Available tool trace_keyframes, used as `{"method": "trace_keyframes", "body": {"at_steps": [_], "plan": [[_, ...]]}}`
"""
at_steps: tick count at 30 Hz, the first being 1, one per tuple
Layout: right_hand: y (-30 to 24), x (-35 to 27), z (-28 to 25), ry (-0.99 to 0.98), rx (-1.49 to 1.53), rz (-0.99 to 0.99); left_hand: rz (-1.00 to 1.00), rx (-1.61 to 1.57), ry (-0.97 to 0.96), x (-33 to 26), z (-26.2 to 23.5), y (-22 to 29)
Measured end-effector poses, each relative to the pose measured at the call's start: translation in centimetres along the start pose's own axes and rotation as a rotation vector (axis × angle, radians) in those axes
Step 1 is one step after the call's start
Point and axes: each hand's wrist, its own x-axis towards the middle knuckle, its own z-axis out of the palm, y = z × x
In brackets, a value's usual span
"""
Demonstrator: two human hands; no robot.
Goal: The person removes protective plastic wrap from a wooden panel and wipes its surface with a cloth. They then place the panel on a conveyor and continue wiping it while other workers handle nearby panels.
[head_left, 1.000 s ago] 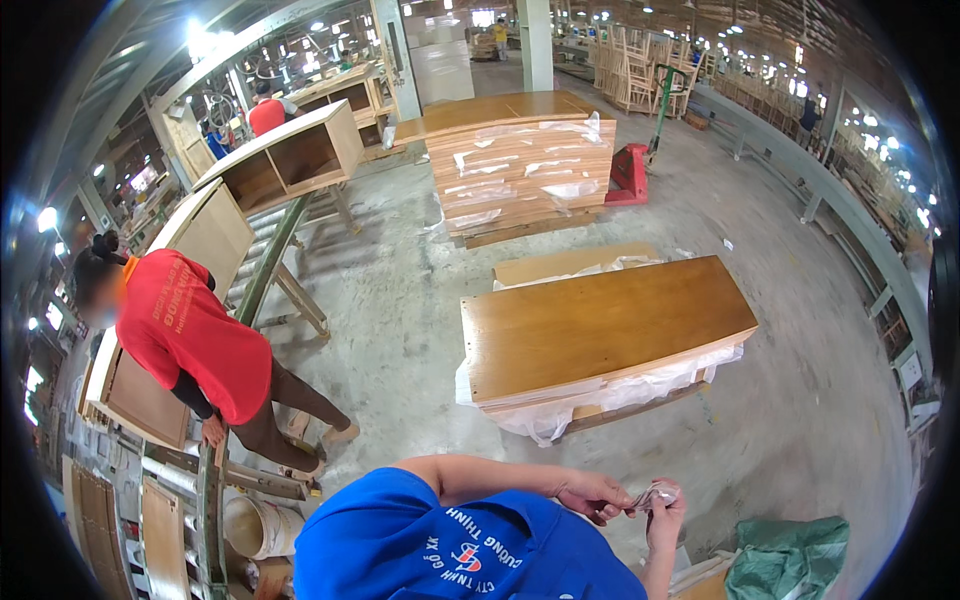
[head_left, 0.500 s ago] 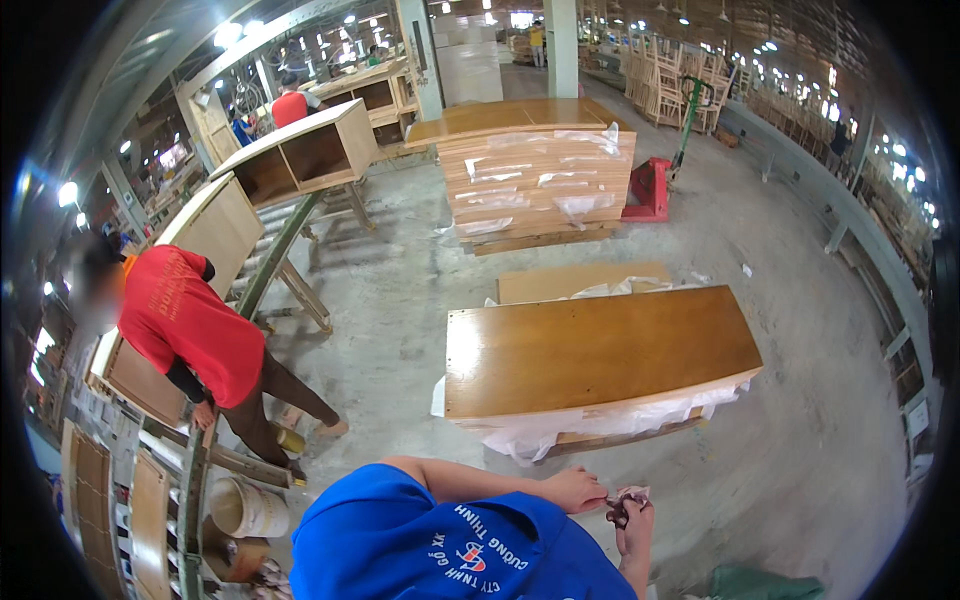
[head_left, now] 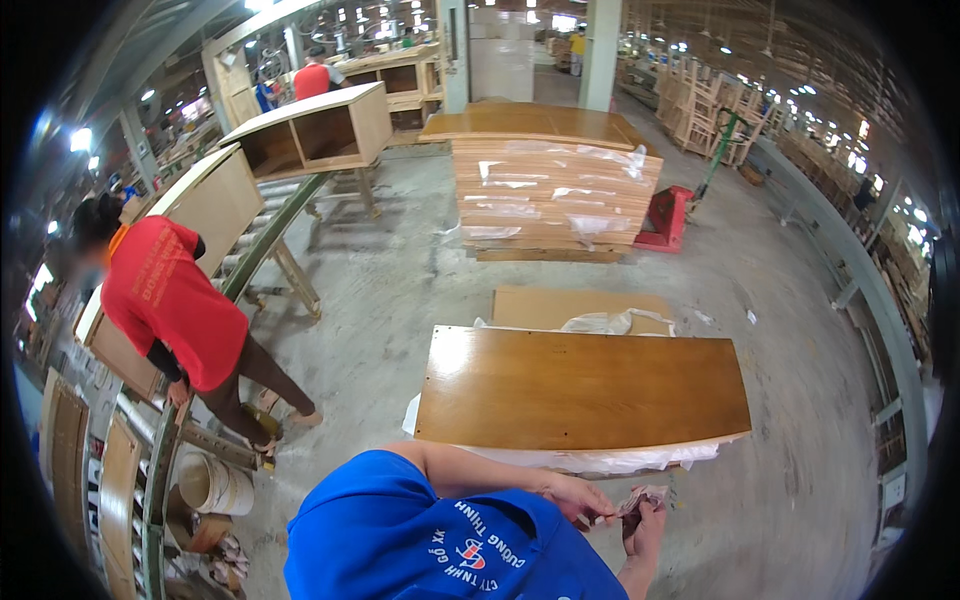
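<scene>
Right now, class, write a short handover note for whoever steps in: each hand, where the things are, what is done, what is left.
Left hand: pinching one end of a small crumpled piece, too small to identify.
Right hand: gripping its other end, close to the chest.
Brown wooden panel lies flat in front on plastic sheeting, untouched by either hand.
Done: cannot tell.
Left: probably finish with the small piece before turning to the panel.

A bare concrete floor spread beyond the fingers under rows of ceiling lamps. Just past them lay a brown tabletop; farther off stood stacked panels.
</scene>
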Motion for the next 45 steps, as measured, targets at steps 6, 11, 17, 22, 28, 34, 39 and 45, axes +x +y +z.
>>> {"method": "trace_keyframes", "body": {"at_steps": [6, 11, 17, 22, 28, 34, 39, 45], "plan": [[0.3, 4.7, 3.6, -0.185, -0.175, 0.229, 0.256, 0.162, 0.26, -2.1, -2.7, -0.1], [2.1, 9.7, 4.4, -0.516, -0.363, 0.318, 0.411, 0.508, 0.51, -3.8, -3.5, -0.9], [0.8, 12.5, 5.7, -0.813, -0.453, 0.467, 0.385, 0.331, 0.739, -2.3, -2.5, -2.2], [-1.6, 16.4, 3.9, -0.981, -0.469, 0.432, 0.401, 0.25, 0.846, 1.8, -1.2, -0.8], [-5.4, 19.7, 2.2, -1.052, -0.322, 0.54, 0.561, 0.575, 1.215, 6.7, 0.2, 2.7], [-8.0, 20.7, 1.9, -1.072, -0.035, 0.713, 0.893, 0.421, 1.474, 11.2, -1.0, 2.0], [-8.0, 21.6, 2.4, -1.112, -0.275, 0.633, 0.721, 0.653, 1.683, 12.3, 0.3, 2.7], [-6.4, 21.3, 3.6, -1.19, -0.273, 0.462, 0.695, 0.741, 1.853, 11.6, 3.0, 5.1]]}}
